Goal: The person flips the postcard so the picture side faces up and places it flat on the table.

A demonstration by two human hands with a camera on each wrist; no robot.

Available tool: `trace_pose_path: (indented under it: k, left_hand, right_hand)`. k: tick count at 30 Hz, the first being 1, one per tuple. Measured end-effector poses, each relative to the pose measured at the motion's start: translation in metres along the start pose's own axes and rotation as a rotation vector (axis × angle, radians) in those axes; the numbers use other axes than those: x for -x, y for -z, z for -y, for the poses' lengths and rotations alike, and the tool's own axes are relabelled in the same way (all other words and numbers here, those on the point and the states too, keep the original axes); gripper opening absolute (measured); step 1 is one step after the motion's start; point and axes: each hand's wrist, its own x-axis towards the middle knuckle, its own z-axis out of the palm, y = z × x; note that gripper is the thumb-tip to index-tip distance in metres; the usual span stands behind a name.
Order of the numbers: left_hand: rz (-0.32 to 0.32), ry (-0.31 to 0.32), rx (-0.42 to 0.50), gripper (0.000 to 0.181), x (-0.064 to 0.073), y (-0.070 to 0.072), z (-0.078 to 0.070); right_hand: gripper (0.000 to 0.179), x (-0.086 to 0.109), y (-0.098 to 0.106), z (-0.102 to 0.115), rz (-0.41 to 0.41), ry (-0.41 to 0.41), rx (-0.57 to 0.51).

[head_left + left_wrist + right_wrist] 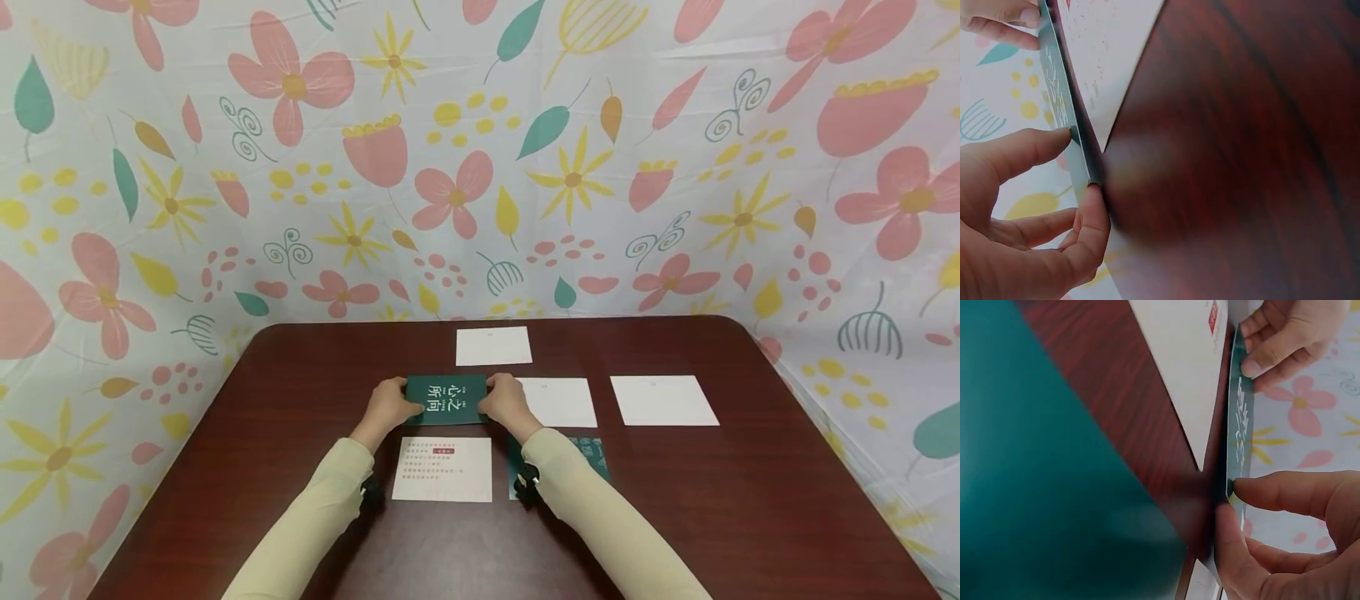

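Note:
A dark green card (463, 410) with large white characters lies between my two hands in the head view. My left hand (386, 411) pinches its left end, thumb on the printed face and fingers at the edge, as the left wrist view shows. At the opposite end, my right hand (512, 405) pinches the card the same way, seen in the right wrist view. Just in front of it is a cream card (442, 479) with lines of text and a small red block. Another green card (596, 454) is partly hidden beneath my right forearm.
Three white cards lie farther off on the dark red-brown table (315, 367): a back card (493, 348), a middle card (566, 404) beside my right hand, and a right card (663, 402). Flower-patterned cloth (457, 200) hangs behind the table.

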Motion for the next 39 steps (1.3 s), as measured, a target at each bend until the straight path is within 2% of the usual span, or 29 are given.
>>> trace_pose_path:
  k: [8,12,15,19,25,29,39]
  left_hand:
    - [0.016,0.002,-0.063,0.063,0.004,0.002,-0.009]
    - [0.032,0.021,-0.060,0.061,0.002,0.001,-0.012]
    - [0.026,0.030,-0.059,0.060,0.000,-0.001,-0.013]
    - [-0.006,0.000,-0.102,0.057,-0.002,-0.006,-0.010]
    - [-0.036,-0.025,-0.099,0.058,0.005,-0.008,-0.016]
    - [-0.051,-0.038,-0.074,0.057,0.012,-0.009,-0.025]
    - [-0.011,-0.140,0.127,0.051,0.024,-0.019,-0.053]
  right_hand:
    - [0.044,0.002,-0.002,0.003,-0.021,0.050,0.057]
    - [0.043,0.002,-0.004,0.003,-0.022,0.055,0.076]
    - [0.043,0.001,-0.005,0.003,-0.015,0.051,0.084]
    - [0.043,0.001,-0.003,0.003,0.004,0.049,0.075]
    - [0.043,0.002,0.005,-0.001,0.035,0.046,0.035]
    - [0.042,0.003,0.013,-0.005,0.050,0.023,-0.027]
    - [0.038,0.009,0.047,-0.013,0.011,0.054,-0.087]
